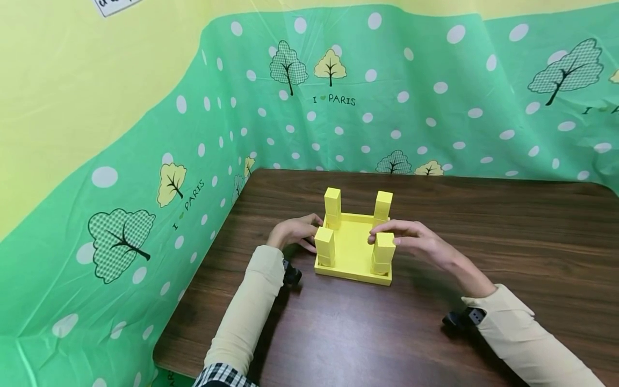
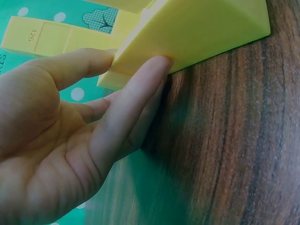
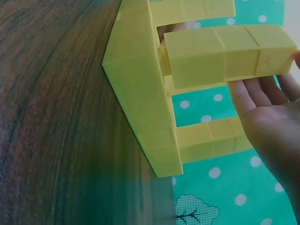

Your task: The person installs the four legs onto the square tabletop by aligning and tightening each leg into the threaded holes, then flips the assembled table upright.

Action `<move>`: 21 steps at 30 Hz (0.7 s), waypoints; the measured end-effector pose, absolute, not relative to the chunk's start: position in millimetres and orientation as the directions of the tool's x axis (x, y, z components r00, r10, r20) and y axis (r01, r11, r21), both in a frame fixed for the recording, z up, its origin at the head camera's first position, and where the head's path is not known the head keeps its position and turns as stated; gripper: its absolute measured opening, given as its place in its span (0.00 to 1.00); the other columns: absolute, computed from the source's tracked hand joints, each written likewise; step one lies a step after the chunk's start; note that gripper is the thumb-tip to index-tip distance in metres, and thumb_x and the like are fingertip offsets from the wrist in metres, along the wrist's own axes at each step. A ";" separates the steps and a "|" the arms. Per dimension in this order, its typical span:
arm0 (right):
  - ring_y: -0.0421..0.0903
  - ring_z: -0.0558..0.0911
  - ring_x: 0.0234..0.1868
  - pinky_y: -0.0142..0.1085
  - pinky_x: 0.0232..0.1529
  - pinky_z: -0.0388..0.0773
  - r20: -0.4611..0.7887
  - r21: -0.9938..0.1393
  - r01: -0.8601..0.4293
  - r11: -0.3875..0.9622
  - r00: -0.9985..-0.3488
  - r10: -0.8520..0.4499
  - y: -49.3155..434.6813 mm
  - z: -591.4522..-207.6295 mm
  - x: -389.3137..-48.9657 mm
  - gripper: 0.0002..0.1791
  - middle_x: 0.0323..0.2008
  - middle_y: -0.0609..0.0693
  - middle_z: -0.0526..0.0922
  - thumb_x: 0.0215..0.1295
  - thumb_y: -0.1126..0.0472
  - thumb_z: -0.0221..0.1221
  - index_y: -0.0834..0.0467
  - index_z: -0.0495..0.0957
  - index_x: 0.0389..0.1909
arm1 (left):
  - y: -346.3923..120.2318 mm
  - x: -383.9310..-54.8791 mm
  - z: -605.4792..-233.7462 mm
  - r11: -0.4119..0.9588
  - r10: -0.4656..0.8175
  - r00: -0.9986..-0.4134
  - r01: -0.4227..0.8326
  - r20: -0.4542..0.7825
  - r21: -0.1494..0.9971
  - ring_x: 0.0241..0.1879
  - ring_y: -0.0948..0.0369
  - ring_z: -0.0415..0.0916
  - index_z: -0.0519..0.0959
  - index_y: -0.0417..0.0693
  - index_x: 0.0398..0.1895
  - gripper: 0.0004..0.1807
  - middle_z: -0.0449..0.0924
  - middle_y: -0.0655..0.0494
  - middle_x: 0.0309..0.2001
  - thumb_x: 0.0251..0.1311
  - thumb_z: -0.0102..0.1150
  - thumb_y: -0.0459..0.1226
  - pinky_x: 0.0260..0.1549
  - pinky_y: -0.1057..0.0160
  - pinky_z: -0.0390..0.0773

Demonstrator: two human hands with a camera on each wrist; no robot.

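A shallow yellow tray [image 1: 353, 242] rests on the table, with a yellow block column standing upright at each corner. Joint lines cross the columns, and small raised figures show on some pieces. At the tray's left side my left hand [image 1: 295, 231] holds its edge: one fingertip meets the rim and another presses the outer wall [image 2: 197, 37]. My right hand [image 1: 418, 239] grips the near-right column [image 1: 384, 250] around its upper part. In the right wrist view, this column [image 3: 197, 58] leans slightly, and fingers [image 3: 241, 96] lie along its side.
Behind my right fingers stands the far-right column [image 1: 383, 205]; the far-left column [image 1: 332, 207] and near-left column [image 1: 325, 247] are close to my left hand. The dark wooden table [image 1: 508, 231] meets a green dotted cloth [image 1: 411, 123] at the back and left.
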State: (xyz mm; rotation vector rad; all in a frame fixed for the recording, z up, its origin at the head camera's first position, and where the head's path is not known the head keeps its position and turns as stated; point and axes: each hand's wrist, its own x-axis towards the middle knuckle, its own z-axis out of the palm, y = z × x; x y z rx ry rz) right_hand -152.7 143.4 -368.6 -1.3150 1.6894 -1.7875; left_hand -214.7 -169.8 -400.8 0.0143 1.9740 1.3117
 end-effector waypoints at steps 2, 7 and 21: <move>0.52 0.75 0.55 0.34 0.56 0.76 0.362 -0.919 -0.341 -0.198 -0.528 -0.768 144.1 -369.0 -152.6 0.20 0.53 0.65 0.74 0.68 0.76 0.40 0.74 0.65 0.59 | -169.6 -215.0 -401.0 0.473 0.394 -0.718 -0.378 -0.574 0.796 0.34 0.54 0.78 0.56 0.46 0.65 0.27 0.75 0.42 0.37 0.63 0.49 0.27 0.40 0.57 0.85; 0.49 0.75 0.54 0.33 0.52 0.76 0.315 -0.930 -0.351 -0.112 -0.599 -0.736 146.5 -368.4 -150.1 0.18 0.52 0.62 0.74 0.67 0.73 0.45 0.70 0.68 0.57 | -169.0 -215.5 -400.8 0.466 0.392 -0.718 -0.384 -0.575 0.797 0.33 0.55 0.78 0.56 0.46 0.66 0.28 0.74 0.43 0.36 0.63 0.47 0.27 0.40 0.57 0.85; 0.41 0.77 0.46 0.27 0.44 0.77 0.242 -0.928 -0.369 0.049 -0.698 -0.674 146.6 -367.8 -149.4 0.15 0.46 0.55 0.74 0.63 0.72 0.57 0.67 0.69 0.49 | -168.4 -215.4 -400.7 0.456 0.393 -0.719 -0.389 -0.574 0.800 0.33 0.55 0.77 0.56 0.44 0.65 0.28 0.73 0.43 0.36 0.63 0.45 0.25 0.40 0.57 0.85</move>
